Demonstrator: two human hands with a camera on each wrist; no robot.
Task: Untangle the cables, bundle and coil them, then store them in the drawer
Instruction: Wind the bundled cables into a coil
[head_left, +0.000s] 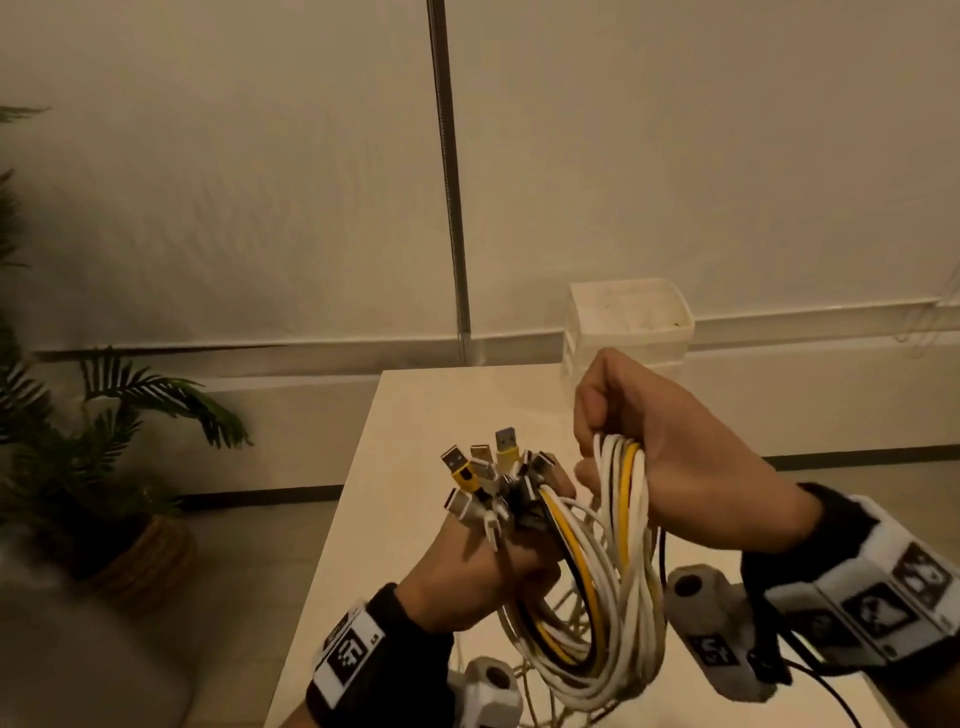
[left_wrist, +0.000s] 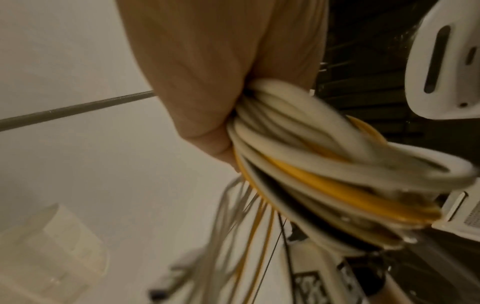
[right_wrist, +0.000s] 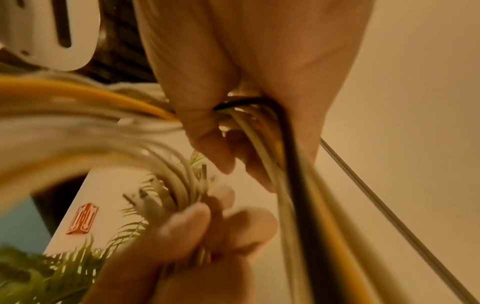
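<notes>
A coil of white, yellow and black cables (head_left: 597, 587) hangs in the air above the white table (head_left: 405, 467). My left hand (head_left: 488, 561) grips the bundle just below its cluster of USB plugs (head_left: 493, 478), which fan upward. My right hand (head_left: 623, 415) grips the top loop of the coil, up and to the right of the left hand. In the left wrist view the thick loops (left_wrist: 324, 160) curve out from under the palm. The right wrist view shows cables (right_wrist: 280, 164) running through the curled fingers. The white drawer unit (head_left: 628, 322) stands at the table's far edge.
A potted palm (head_left: 119, 467) in a woven basket stands on the floor to the left of the table. A grey pole (head_left: 452, 208) runs up the white wall behind. Loose cable ends (head_left: 545, 701) trail to the table below the coil.
</notes>
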